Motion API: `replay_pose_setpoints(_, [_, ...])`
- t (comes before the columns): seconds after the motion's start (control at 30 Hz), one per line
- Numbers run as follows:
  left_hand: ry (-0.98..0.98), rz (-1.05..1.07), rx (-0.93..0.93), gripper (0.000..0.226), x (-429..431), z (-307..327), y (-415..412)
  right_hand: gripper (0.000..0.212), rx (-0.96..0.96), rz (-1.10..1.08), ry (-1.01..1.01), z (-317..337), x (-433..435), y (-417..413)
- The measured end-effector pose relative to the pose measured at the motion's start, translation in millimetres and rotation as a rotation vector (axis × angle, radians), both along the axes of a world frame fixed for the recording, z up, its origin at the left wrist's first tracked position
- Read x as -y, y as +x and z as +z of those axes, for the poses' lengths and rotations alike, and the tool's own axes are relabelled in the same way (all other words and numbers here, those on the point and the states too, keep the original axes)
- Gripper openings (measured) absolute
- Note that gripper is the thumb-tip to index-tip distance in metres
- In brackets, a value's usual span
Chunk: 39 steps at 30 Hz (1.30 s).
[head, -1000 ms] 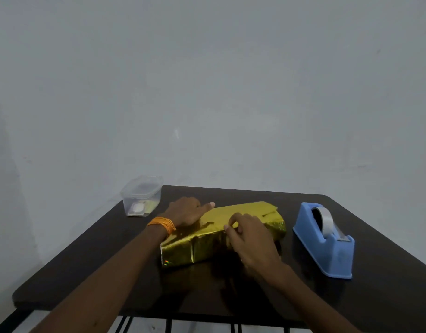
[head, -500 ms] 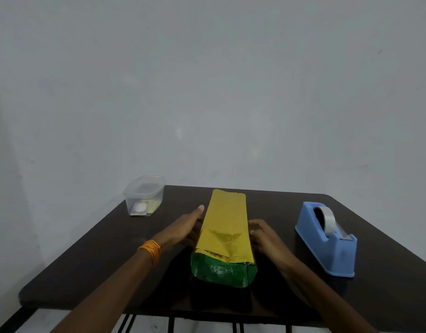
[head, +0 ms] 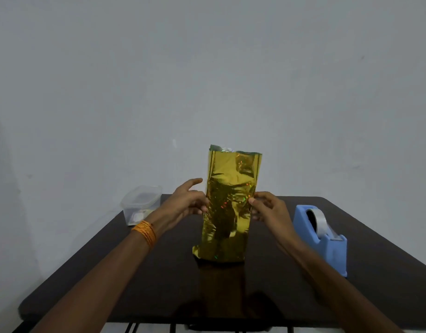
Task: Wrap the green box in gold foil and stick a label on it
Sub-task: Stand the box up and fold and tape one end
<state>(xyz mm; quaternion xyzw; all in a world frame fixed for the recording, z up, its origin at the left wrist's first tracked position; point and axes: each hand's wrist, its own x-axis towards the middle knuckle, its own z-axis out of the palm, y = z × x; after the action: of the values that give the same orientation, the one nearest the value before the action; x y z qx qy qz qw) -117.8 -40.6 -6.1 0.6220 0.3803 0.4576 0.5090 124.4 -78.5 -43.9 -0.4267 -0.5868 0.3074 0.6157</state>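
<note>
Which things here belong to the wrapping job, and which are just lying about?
In the job: gold-wrapped box, upright, held by left hand and right hand; blue tape dispenser, probably for sealing the foil.
Lying about: clear lidded tub, untouched, contents unclear.

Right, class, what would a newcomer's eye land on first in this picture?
The gold-foiled box stands upright on the table, gripped at its sides by the left hand and right hand. A blue tape dispenser sits to its right; a clear tub sits at the far left corner.
</note>
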Motion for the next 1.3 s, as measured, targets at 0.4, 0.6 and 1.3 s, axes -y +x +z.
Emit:
replay_pose_setpoints(0.4, [0.318,0.4,-0.319,0.087,5.5,-13.7,15.5,0.025,0.145,-0.222,0.073,9.0,7.1,-19.5])
replay_pose_setpoints(0.6, [0.296,0.201,-0.35,0.09,17.9,-12.4,31.0,0.053,0.23,-0.053,-0.008,17.9,21.5,-43.4])
replay_pose_setpoints(1.3, [0.193,0.062,-0.16,0.105,-12.1,-19.5,20.8,0.055,0.025,0.209,-0.134,8.8,-10.1,13.1])
